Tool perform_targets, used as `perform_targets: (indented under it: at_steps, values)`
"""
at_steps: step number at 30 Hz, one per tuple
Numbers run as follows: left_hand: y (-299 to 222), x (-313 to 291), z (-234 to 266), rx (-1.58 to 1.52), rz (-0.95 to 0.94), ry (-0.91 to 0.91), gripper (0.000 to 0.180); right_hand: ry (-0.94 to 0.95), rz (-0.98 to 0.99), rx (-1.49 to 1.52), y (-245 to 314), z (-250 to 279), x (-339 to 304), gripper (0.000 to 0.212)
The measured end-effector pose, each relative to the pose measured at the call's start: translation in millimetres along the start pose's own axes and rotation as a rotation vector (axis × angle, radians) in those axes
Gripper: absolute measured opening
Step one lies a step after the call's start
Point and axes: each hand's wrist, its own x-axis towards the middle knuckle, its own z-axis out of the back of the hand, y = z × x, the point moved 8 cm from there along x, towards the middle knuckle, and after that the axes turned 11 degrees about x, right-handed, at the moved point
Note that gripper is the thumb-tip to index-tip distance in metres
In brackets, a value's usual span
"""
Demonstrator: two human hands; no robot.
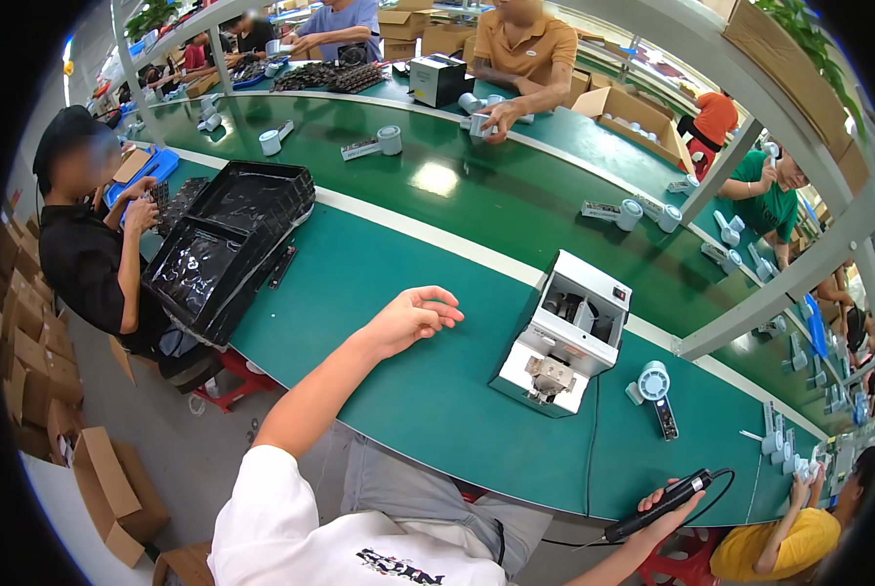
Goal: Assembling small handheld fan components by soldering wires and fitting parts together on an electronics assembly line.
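Note:
My left hand hovers over the green tabletop with its fingers apart, slightly curled, and nothing in them. At the table's near right edge, my right hand is wrapped round a black electric screwdriver, whose cable loops off its end. Between my hands stands a white box-shaped machine with an open top and a metal mechanism at its front; it looks like a screw feeder. To its right lies a light blue handheld fan, its handle open to show a dark circuit board.
Black plastic trays stand at the left, beside a co-worker in black. A green conveyor belt carries several fan parts behind the table. A metal post rises at the right. Other people sit around the line.

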Motion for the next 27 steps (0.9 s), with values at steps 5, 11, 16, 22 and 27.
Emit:
perform_targets:
  at_steps: [5, 11, 16, 22, 27]
  values:
    - [1.3, 1.2, 1.2, -0.037, -0.026, 0.012, 0.029, 0.0, -0.007, 0.002, -0.5, -1.1, -0.7, 0.066]
    - [-1.6, -0.8, -2.1, -0.045, -0.013, -0.006, 0.026, 0.015, -0.001, 0.014, 0.1, -2.3, -0.5, 0.067]
    - [-2.1, -2.3, -2.8, -0.039, -0.009, -0.011, 0.024, 0.037, 0.005, 0.005, 2.1, -7.4, -4.5, 0.062]
    - [-0.1, -0.9, -1.4, -0.028, -0.014, -0.003, 0.023, 0.037, 0.011, 0.011, 2.7, -9.1, -5.4, 0.061]
    - [-0.1, -0.3, -2.8, -0.036, -0.035, 0.021, 0.022, 0.032, 0.013, 0.006, 3.6, -11.6, -7.8, 0.061]
